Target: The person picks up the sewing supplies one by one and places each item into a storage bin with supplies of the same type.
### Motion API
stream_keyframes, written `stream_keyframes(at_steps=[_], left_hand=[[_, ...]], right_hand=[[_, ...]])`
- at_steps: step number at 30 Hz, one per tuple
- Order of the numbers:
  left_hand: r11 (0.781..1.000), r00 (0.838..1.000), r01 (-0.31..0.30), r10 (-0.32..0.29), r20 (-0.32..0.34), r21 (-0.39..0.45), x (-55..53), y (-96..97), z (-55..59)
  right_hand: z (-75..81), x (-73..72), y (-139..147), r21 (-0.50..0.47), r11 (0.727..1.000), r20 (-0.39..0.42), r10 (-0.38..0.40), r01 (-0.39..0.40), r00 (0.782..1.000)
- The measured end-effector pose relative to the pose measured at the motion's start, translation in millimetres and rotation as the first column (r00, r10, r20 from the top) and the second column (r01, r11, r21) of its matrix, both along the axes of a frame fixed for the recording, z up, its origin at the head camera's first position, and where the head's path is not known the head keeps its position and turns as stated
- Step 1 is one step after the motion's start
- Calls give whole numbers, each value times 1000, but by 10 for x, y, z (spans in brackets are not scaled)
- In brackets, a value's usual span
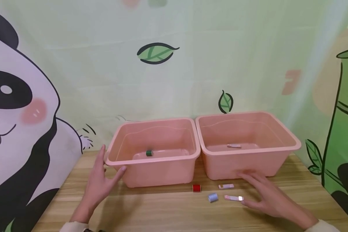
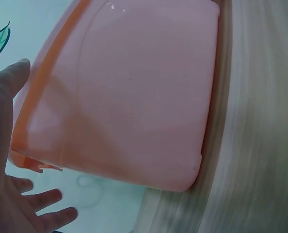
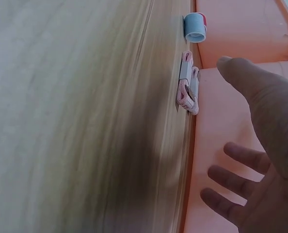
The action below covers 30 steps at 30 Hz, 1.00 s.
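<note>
My left hand [image 1: 99, 184] is at the near left corner of the left pink bin [image 1: 159, 172], thumb by the front rim and fingers spread along the left side. A green thread spool [image 1: 149, 153] lies inside that bin. My right hand [image 1: 268, 196] holds nothing; its fingers are loosely spread before the right pink bin [image 1: 246, 163]. Its thumb is near a folded tape measure [image 1: 233, 198] banded in white. Behind that lies a second folded tape measure [image 1: 226, 186]. To their left are a light blue thread spool [image 1: 213, 197] and a red thread spool [image 1: 196, 188].
Another banded, folded strip [image 1: 234, 146] lies inside the right bin. Both bins stand side by side on a wood-grain table [image 1: 150, 209]. Close behind them hangs a pale green cloth [image 1: 191, 80] printed with a panda and leaves.
</note>
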<state>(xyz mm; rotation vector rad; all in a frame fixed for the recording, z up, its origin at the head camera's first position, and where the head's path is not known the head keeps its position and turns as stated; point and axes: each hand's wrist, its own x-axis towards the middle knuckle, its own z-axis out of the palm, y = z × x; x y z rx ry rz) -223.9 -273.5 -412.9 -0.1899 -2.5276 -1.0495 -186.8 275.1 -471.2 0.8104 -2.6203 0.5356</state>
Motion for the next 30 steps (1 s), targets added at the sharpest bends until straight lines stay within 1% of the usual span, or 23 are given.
stream_keyframes(at_steps=[4,7,10,12,17,20,26,30], left_hand=[[997,994,31,-39,103,77,-45,-13,33],[992,987,43,-61,151,118,-74,-19,43],[987,983,52,-78,165,153,-93,-23,31],[983,982,57,-87,169,172,-103,-24,20],[975,979,68,-106,176,212,-122,-25,9],[972,977,72,-113,179,223,-132,-26,10],[971,976,66,-111,189,231,-142,-21,2],[969,974,57,-107,198,241,-153,-16,5]], right_hand=[[-28,-51,-37,-9,999,22,50,-50,999],[-46,-90,-65,-32,996,70,86,-84,994],[-63,-121,-82,-57,993,124,110,-104,986],[-75,-132,-87,-60,992,141,118,-110,983],[-124,-152,-84,-63,989,131,139,-132,982],[-145,-171,-82,-69,986,131,161,-153,978],[-184,-209,-77,-91,975,134,213,-202,968],[-198,-233,-87,-86,972,133,229,-219,964]])
